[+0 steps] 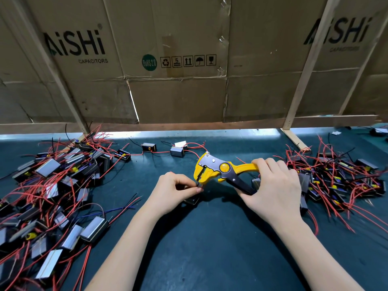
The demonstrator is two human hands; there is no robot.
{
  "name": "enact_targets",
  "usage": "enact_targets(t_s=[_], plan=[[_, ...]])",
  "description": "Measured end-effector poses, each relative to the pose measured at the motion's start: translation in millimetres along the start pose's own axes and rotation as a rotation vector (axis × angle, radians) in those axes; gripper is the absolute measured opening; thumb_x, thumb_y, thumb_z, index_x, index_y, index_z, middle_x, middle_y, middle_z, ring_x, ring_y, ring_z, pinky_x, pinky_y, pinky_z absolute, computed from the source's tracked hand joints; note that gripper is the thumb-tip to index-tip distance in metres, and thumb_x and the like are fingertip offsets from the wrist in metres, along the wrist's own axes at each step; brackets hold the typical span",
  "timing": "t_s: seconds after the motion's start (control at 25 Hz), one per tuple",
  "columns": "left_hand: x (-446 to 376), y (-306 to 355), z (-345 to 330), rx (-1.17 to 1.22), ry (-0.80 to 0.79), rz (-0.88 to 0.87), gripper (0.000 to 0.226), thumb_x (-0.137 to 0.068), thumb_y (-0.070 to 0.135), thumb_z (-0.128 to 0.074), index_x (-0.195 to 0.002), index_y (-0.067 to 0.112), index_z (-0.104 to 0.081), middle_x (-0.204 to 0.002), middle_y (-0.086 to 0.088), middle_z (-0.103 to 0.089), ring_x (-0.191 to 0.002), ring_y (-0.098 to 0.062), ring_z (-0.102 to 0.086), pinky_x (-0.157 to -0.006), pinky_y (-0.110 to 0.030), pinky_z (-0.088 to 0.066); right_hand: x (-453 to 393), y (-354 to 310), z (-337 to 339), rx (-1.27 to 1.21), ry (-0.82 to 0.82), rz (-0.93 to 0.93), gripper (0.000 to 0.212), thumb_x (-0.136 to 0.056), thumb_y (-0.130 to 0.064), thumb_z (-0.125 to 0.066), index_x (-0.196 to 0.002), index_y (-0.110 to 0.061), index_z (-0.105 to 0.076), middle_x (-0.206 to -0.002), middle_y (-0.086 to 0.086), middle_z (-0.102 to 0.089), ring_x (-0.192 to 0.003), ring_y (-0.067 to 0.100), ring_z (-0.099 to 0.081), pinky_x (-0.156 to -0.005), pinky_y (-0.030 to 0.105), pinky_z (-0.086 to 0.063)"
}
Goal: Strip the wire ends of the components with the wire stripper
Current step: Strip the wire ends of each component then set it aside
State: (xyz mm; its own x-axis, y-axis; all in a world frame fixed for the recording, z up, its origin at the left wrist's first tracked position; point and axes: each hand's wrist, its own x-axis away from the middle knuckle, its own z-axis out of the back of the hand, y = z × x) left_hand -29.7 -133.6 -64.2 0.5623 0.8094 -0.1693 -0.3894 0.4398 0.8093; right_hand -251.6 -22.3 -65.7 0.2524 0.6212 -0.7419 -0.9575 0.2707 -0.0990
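The right hand (275,185) grasped the handles of the yellow wire stripper (218,168) at centre frame, its head pointing left. The left hand (174,191) pinched a wire end (199,185) just below the stripper's head, with a dark component (191,200) lying on the green mat (210,238) under its fingers. A heap of components (54,185) with red leads filled the left of the frame, a second heap (344,177) the right. Flattened cardboard boxes (178,59) walled the upper half.
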Motion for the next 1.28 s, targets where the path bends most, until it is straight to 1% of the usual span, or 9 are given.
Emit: enact_targets(t_s=[0.32, 0.52, 0.6, 0.68, 0.76, 0.92, 1.12, 1.2, 1.28], plan=[[1.0, -0.1, 0.6, 0.009, -0.004, 0.011, 0.009, -0.082, 0.022, -0.079, -0.078, 0.014, -0.078, -0.079, -0.005, -0.072, -0.079, -0.027, -0.064, -0.073, -0.032, -0.049, 0.2, 0.7, 1.6, -0.03, 0.012, 0.02, 0.048, -0.051, -0.046, -0.087, -0.078, -0.014, -0.062, -0.065, 0.0, -0.055, -0.065, 0.03, -0.058, -0.061, 0.035, -0.034], [2.3, -1.1, 2.0, 0.017, -0.013, 0.003, 0.008, -0.08, 0.026, -0.08, -0.077, 0.018, -0.077, -0.076, -0.005, -0.071, -0.07, -0.017, -0.061, -0.071, -0.033, -0.05, 0.9, -4.4, 2.8, -0.094, 0.046, -0.058, 0.045, -0.048, -0.041, -0.092, -0.063, -0.015, -0.059, -0.053, 0.001, -0.055, -0.049, 0.032, -0.056, -0.051, 0.028, -0.033], [3.7, -0.5, 3.9, 0.002, -0.013, -0.022, 0.014, -0.074, 0.028, -0.085, -0.082, 0.033, -0.075, -0.08, 0.004, -0.069, -0.072, -0.009, -0.059, -0.074, -0.029, -0.049, 1.5, -3.5, 1.7, -0.105, 0.074, -0.056, 0.044, -0.056, -0.045, -0.087, -0.075, -0.014, -0.063, -0.064, 0.002, -0.058, -0.061, 0.033, -0.058, -0.054, 0.032, -0.039], [4.6, -4.0, 8.1, -0.085, -0.008, -0.027, 0.037, -0.067, 0.035, -0.089, -0.095, 0.044, -0.067, -0.091, 0.01, -0.06, -0.069, -0.001, -0.05, -0.071, -0.012, -0.043, 0.0, -1.2, 1.1, -0.093, 0.067, -0.043, 0.054, -0.058, -0.044, -0.085, -0.095, -0.011, -0.064, -0.082, 0.005, -0.059, -0.078, 0.034, -0.055, -0.063, 0.039, -0.044], [4.8, -4.8, 12.2, -0.146, -0.002, 0.01, 0.047, -0.063, 0.041, -0.089, -0.103, 0.04, -0.064, -0.092, 0.009, -0.057, -0.062, 0.0, -0.046, -0.065, -0.009, -0.04, -2.2, 2.8, 1.3, -0.116, 0.078, -0.087, 0.065, -0.057, -0.041, -0.087, -0.107, -0.008, -0.063, -0.091, 0.009, -0.059, -0.084, 0.035, -0.052, -0.068, 0.042, -0.045], [6.1, 2.9, 5.4, -0.095, 0.003, 0.03, 0.037, -0.07, 0.035, -0.087, -0.1, 0.027, -0.066, -0.074, 0.005, -0.061, -0.053, -0.003, -0.05, -0.061, -0.014, -0.043, -4.0, 7.9, 4.8, -0.157, 0.099, -0.151, 0.07, -0.057, -0.04, -0.088, -0.114, -0.01, -0.062, -0.099, 0.008, -0.059, -0.091, 0.033, -0.05, -0.074, 0.045, -0.047], [16.3, 33.8, -30.2, 0.479, -0.32, -0.139, 0.06, -0.089, 0.011, -0.07, -0.14, 0.031, -0.046, -0.132, 0.002, -0.061, -0.097, -0.027, -0.072, -0.082, -0.031, -0.055, -6.0, 9.2, 8.6, -0.208, 0.126, -0.196, 0.069, -0.061, -0.044, -0.086, -0.116, -0.01, -0.061, -0.103, 0.009, -0.06, -0.095, 0.036, -0.052, -0.078, 0.047, -0.045], [11.0, 36.0, -20.7, 0.399, -0.155, -0.219, 0.044, -0.09, 0.015, -0.066, -0.13, 0.029, -0.058, -0.125, 0.006, -0.067, -0.084, -0.022, -0.074, -0.076, -0.025, -0.054, -6.7, 10.5, 10.2, -0.195, 0.148, -0.205, 0.07, -0.061, -0.043, -0.087, -0.116, -0.01, -0.06, -0.104, 0.01, -0.06, -0.097, 0.036, -0.051, -0.078, 0.046, -0.042], [5.0, 27.9, 5.4, 0.303, 0.174, -0.228, 0.025, -0.089, 0.013, -0.064, -0.112, 0.022, -0.069, -0.106, 0.005, -0.074, -0.072, -0.015, -0.071, -0.074, -0.021, -0.051, -7.4, 11.3, 11.3, -0.195, 0.17, -0.228, 0.071, -0.059, -0.038, -0.09, -0.117, -0.01, -0.06, -0.105, 0.011, -0.059, -0.097, 0.035, -0.049, -0.079, 0.045, -0.039]])
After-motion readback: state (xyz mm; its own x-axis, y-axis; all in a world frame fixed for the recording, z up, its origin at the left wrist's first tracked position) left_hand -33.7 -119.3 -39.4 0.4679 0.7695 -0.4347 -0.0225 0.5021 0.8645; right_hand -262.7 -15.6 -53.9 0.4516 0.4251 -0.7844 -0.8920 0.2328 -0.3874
